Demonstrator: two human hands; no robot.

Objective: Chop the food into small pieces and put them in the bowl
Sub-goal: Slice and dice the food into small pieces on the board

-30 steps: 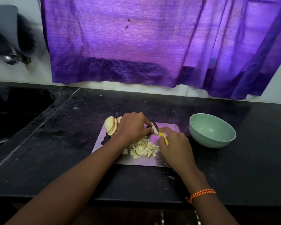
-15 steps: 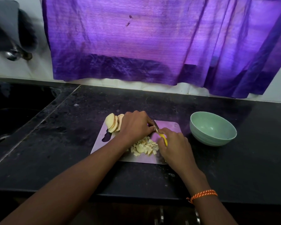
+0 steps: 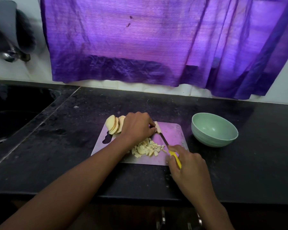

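On a steel board [image 3: 171,130], the left hand [image 3: 137,127] pins a slice [image 3: 157,127] as the right hand [image 3: 188,161] grips a knife [image 3: 164,140] beside its fingertips, risking a nick; dice [image 3: 148,147] lie near, bowl [image 3: 214,129] right.

Right hand [image 3: 188,165] grips knife [image 3: 169,146]; left hand [image 3: 137,126] pins slice [image 3: 158,127].

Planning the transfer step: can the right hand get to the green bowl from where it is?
Probably yes. The green bowl sits on bare counter just beyond the right hand, nothing between them, though that hand grips the yellow-handled knife.
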